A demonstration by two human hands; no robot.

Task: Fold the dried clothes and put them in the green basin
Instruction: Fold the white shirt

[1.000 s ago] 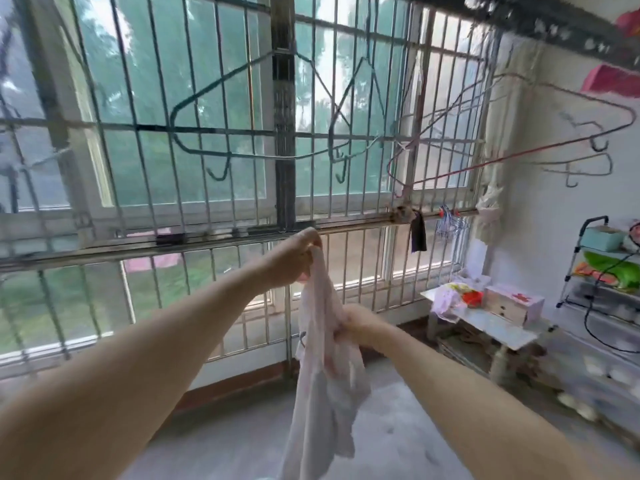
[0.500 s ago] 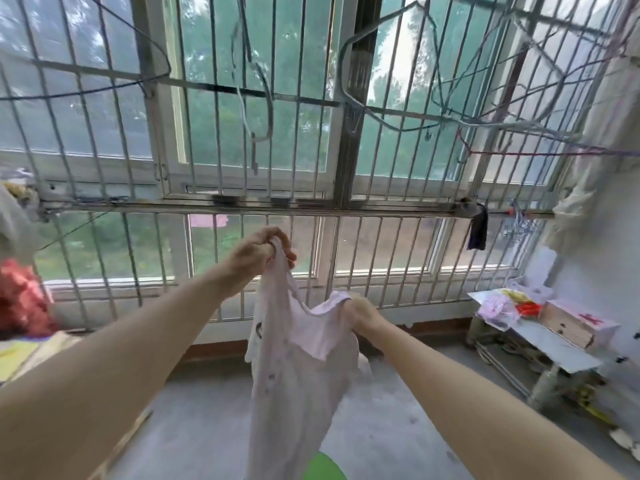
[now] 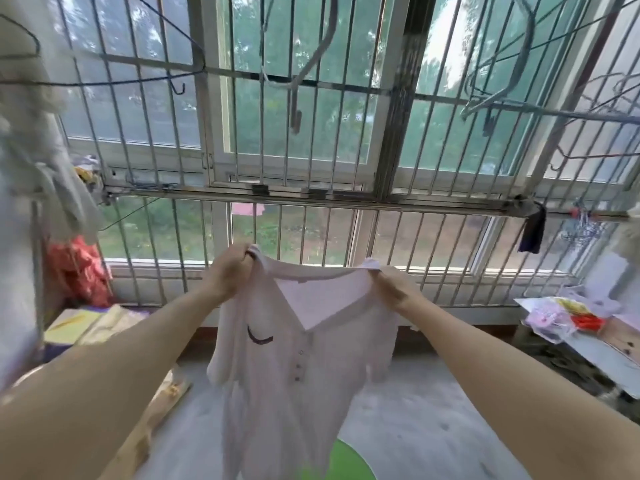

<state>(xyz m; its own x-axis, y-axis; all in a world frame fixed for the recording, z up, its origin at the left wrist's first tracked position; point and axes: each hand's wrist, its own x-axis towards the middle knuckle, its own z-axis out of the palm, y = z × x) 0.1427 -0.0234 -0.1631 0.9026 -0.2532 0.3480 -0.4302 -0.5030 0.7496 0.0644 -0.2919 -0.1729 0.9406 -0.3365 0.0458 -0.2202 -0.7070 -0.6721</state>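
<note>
Spreading is the change here. In the head view (the only one given) the pale pink shirt [image 3: 294, 368] now hangs open with its front to the camera. Half a second ago it was a bunched twist with only part of the neckline pulled out.

The left hand [image 3: 230, 273] pinches one shoulder, fingers curled over the cloth. The right hand [image 3: 391, 285] grips the other shoulder the same way. The hands have drawn well apart, so the back of the neckline is stretched nearly straight between them. The collar, the row of buttons and a small dark curved mark on the chest can all be seen. Both short sleeves droop beside the body, and the hem drops out of frame at the bottom.

The green basin [image 3: 349, 462] shows as a bright curve on the floor, partly hidden behind the shirt's lower edge (more of it shows than a moment ago). Bare wire hangers [image 3: 296, 112] dangle in front of the window grille [image 3: 311, 197].

My judgement is that the shake-out is done and the garment is squared up. Folding can begin, likely sleeves in and then the body halved, before it goes down into the basin close beneath. Nothing is folded yet, and I cannot tell whether the basin holds anything.
</note>
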